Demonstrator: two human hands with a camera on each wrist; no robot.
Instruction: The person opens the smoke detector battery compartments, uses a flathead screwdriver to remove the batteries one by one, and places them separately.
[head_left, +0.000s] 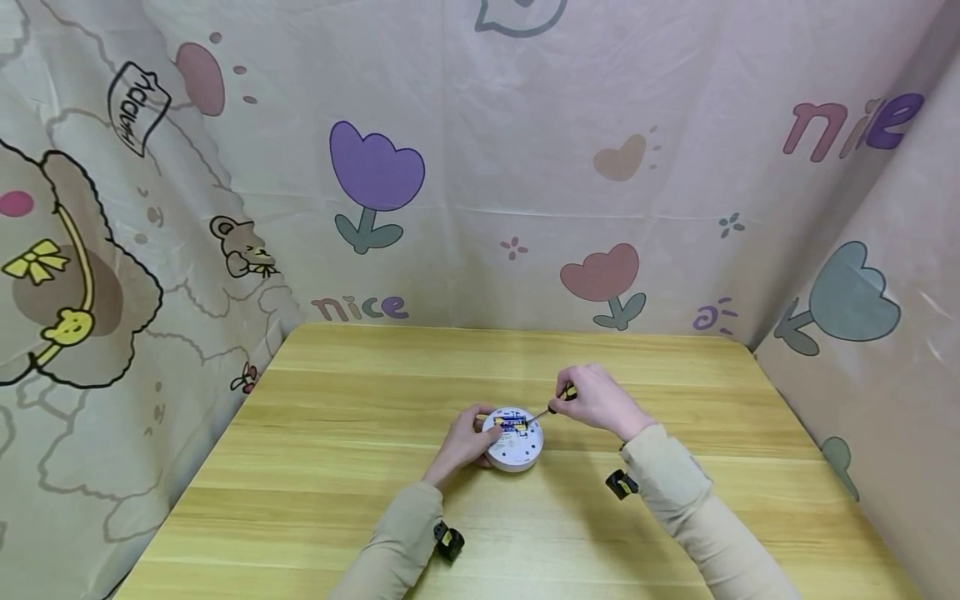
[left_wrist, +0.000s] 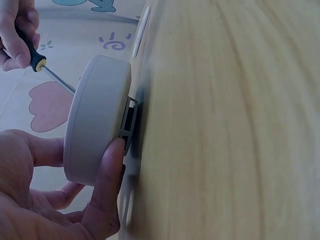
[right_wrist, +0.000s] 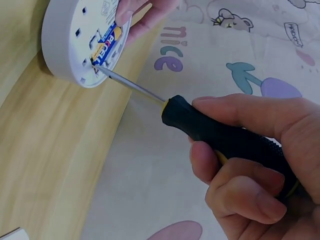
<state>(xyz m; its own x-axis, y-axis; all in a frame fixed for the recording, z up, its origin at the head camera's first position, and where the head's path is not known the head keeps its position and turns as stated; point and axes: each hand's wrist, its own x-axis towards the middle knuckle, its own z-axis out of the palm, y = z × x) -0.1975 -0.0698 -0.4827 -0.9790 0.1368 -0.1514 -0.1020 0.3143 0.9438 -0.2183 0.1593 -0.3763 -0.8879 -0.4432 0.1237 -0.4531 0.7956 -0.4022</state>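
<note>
My left hand (head_left: 461, 442) grips a round white smoke detector (head_left: 513, 462) by its rim, tilted above the table with its back toward me. In the left wrist view, the thumb and fingers span its side, one fingertip near the dark vented part (left_wrist: 128, 122) underneath. A blue and yellow battery (right_wrist: 106, 46) lies in the slot in the back. My right hand (head_left: 600, 400) holds a screwdriver (right_wrist: 215, 127) by its black and yellow handle, fingers curled round it. The screwdriver's metal tip meets the end of the battery at the slot's edge.
The wooden table (head_left: 337, 467) reaches back to a printed curtain (head_left: 465, 208), which also hangs at both sides. A flat white thing (left_wrist: 142, 32) lies on the table in the left wrist view. Black devices (head_left: 450, 542) are worn at both wrists.
</note>
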